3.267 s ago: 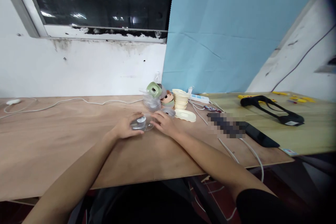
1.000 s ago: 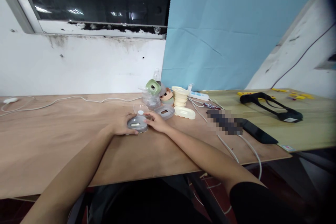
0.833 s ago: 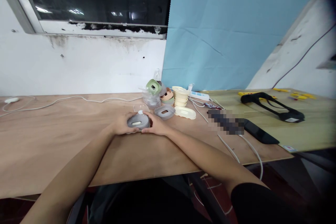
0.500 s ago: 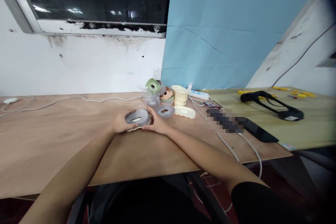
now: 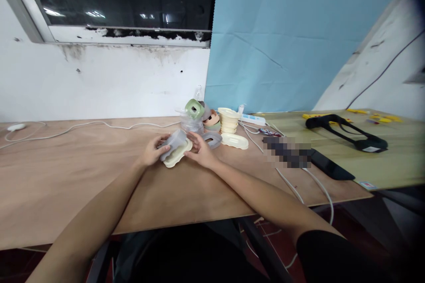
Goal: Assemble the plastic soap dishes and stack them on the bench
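Between my hands is an oval plastic box, tipped over on its side. Its see-through greyish body (image 5: 175, 142) lies toward the left and the back. The cream wavy-edged tray (image 5: 172, 159) at its base faces up toward me. My left hand (image 5: 154, 150) is closed on the grey body, thumb over its near side. My right hand (image 5: 201, 150) grips the right end of the cream tray, thumb in front and fingers behind. Just behind the right hand lies a grey oval lid (image 5: 214, 138) with a slot. Beside that lid rests a loose cream tray (image 5: 234, 140).
Toward the wall stand stacked cream trays (image 5: 228, 119), clear plastic tubs (image 5: 191, 124) and a green slotted piece (image 5: 194, 108). A power strip (image 5: 253, 119), white cables, a black phone-like slab (image 5: 332, 166) and a black headset frame (image 5: 365, 141) lie to the right.
The box has been tipped up: its grey slotted top faced upward before, and now the clear body and the cream tray show. Both hands have turned with it.
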